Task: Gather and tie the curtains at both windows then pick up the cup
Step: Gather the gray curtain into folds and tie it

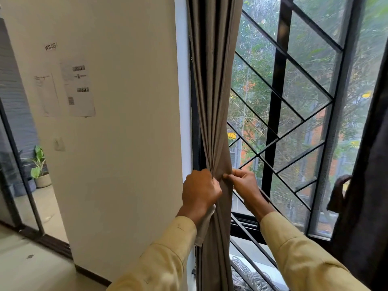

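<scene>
A grey-brown curtain (213, 97) hangs bunched in folds at the left side of the window. My left hand (199, 191) grips the gathered folds from the left at about waist height. My right hand (243, 183) pinches the curtain's right edge, just beside the left hand. A pale strip of cloth (204, 225) hangs down below my left hand against the curtain; whether it is a tie band I cannot tell. A second, darker curtain (365, 185) hangs at the right edge of view. No cup is in view.
The window has a black metal grille (277, 114) with diagonal bars. A white wall (117, 143) with taped papers stands to the left. Farther left a glass door frame (19, 164) opens onto a room with potted plants (39, 169). A coiled rope (247, 274) lies beyond the sill.
</scene>
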